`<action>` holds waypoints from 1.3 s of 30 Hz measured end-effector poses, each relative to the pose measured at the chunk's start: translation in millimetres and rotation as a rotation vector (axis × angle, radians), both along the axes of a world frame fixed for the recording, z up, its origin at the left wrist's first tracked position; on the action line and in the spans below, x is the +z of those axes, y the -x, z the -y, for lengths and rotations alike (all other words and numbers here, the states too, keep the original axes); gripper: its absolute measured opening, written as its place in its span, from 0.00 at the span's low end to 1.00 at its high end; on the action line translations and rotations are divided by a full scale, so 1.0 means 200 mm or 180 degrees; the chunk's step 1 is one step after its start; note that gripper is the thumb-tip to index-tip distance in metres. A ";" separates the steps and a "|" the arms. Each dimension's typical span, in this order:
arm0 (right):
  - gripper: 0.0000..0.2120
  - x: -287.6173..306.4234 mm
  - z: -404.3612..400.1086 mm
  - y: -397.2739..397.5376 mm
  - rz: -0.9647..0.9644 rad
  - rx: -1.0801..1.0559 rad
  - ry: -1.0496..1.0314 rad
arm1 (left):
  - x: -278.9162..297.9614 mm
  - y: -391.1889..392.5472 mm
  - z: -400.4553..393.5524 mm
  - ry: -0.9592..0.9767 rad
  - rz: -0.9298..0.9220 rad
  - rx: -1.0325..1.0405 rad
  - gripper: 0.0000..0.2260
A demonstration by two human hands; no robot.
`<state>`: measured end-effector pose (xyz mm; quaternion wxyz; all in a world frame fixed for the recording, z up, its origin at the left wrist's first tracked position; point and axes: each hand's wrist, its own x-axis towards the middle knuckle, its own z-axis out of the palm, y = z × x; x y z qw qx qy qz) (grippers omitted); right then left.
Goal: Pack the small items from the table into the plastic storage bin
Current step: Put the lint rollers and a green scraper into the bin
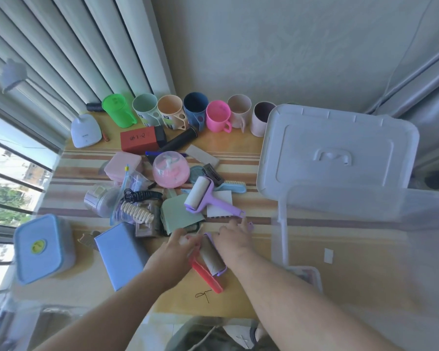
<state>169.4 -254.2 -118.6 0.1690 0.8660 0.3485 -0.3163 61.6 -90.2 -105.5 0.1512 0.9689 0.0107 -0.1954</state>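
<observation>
Lint roller (211, 257), purple-framed with brown core, gripped by both hands' fingers (188, 240).

Red box (140, 139), at 11 o'clock from the table's centre: light brush-style characters on its top face, too blurred to read. White desk lamp base (86, 131), at 10 o'clock: small dark brand mark, illegible. Blue-lidded container (39, 247), at 8 o'clock: round yellow-green lid sticker, markings unreadable. Cups at 12 o'clock: label panels, illegible.
</observation>
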 end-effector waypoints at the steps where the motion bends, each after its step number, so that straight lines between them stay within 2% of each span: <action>1: 0.22 0.00 0.00 0.00 0.0091 0.0094 -0.0024 | -0.03 0.03 0.00 -0.0139 -0.0209 -0.0068 0.38; 3: 0.19 0.00 -0.02 0.00 0.0063 0.0126 0.0027 | -0.10 0.11 -0.01 -0.0440 -0.0566 -0.0140 0.51; 5: 0.17 -0.02 -0.02 0.00 -0.0007 0.0148 0.0124 | -0.12 0.15 0.00 -0.0837 -0.0622 -0.0280 0.57; 8: 0.15 0.01 -0.03 0.00 -0.0006 0.0182 0.0154 | -0.15 0.19 0.01 -0.1032 -0.0558 -0.0225 0.56; 11: 0.18 0.13 -0.07 -0.03 -0.0009 -0.0145 -0.0021 | -0.15 0.22 0.01 -0.1125 -0.0649 -0.0219 0.53; 14: 0.15 0.30 -0.10 -0.10 -0.0039 -0.0427 -0.0649 | -0.11 0.22 0.02 -0.1032 -0.0745 -0.0107 0.48; 17: 0.10 0.52 -0.05 -0.15 0.0488 -0.0239 -0.1601 | 0.02 0.10 0.03 -0.0662 -0.0875 0.0212 0.39; 20: 0.08 0.76 0.10 -0.21 0.0908 -0.0343 -0.2331 | 0.24 -0.11 0.06 -0.0148 -0.0407 0.0470 0.36; 23: 0.07 0.98 0.40 -0.31 0.1310 -0.0689 -0.2606 | 0.48 -0.30 0.09 0.0242 0.0357 0.0507 0.37; 26: 0.05 1.09 0.79 -0.40 0.1571 -0.1037 -0.2613 | 0.72 -0.46 0.15 0.0361 0.1039 0.0533 0.39; 29: 0.07 1.05 1.18 -0.40 0.1589 -0.1402 -0.2403 | 0.89 -0.57 0.30 0.0503 0.1226 0.0644 0.39; 32: 0.10 0.88 1.44 -0.32 0.1313 -0.1627 -0.2076 | 0.95 -0.63 0.56 0.0733 0.1196 0.0572 0.38; 35: 0.11 0.67 1.49 -0.25 0.0849 -0.1610 -0.1795 | 0.90 -0.63 0.80 0.0867 0.1033 0.0508 0.38; 39: 0.14 0.40 1.34 -0.23 0.0367 -0.1696 -0.1538 | 0.83 -0.60 1.02 0.0891 0.0947 0.0436 0.40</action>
